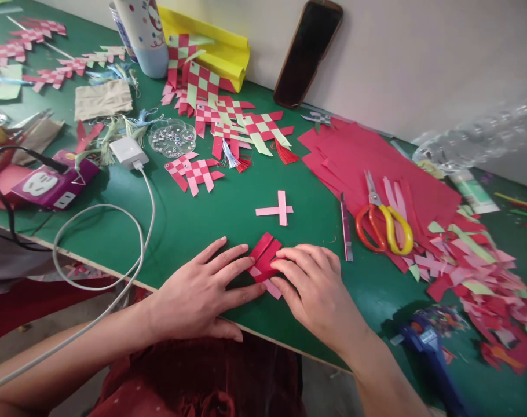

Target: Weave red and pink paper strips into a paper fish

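Observation:
On the green table near its front edge lie folded red paper strips (266,248), with a pink paper strip (273,288) showing beneath. My left hand (198,289) rests flat with fingers spread, its fingertips touching the left side of the paper. From the right, my right hand (313,281) pinches the red strips between thumb and fingers; its fingertips partly hide the grip. Just beyond the hands, two crossed pink paper strips (281,209) lie on the table. Woven red, pink and green paper fish (202,174) are spread farther back, some with tassels.
At right are a craft knife (346,229), scissors (373,217), red paper sheets (376,156), paper scraps (476,260) and a blue glue gun (432,353). A phone (307,55) leans on the wall. A white cable (148,231) from a charger (128,152) loops over my left forearm.

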### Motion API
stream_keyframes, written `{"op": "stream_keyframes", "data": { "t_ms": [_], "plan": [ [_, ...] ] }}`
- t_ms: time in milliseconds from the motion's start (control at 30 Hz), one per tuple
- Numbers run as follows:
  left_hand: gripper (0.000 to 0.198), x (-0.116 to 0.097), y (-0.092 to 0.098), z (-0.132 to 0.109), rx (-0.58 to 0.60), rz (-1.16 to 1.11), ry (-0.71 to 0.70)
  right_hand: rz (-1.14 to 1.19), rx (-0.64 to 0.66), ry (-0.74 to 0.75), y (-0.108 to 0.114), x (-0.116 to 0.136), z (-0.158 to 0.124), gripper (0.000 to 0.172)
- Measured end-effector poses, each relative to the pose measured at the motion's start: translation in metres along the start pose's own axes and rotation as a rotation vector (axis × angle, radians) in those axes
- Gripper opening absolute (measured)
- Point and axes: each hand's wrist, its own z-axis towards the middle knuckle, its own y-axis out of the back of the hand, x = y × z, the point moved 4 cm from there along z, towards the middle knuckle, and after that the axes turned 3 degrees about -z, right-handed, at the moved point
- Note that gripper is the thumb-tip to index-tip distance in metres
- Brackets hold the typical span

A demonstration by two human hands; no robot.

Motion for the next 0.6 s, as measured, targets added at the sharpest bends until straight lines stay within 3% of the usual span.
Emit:
{"op": "stream_keyframes", "data": {
  "t_ms": [333, 600],
  "plan": [
    [0.072, 0.001, -0.001, -0.001, 0.000, -0.015, 0.001, 0.027, 0.171, -0.016, 0.005, 0.000, 0.010, 0.005],
    [0.071, 0.001, -0.001, -0.001, -0.012, -0.015, -0.006, 0.127, 0.308, -0.066, 0.007, 0.005, 0.020, 0.009]
  ]
}}
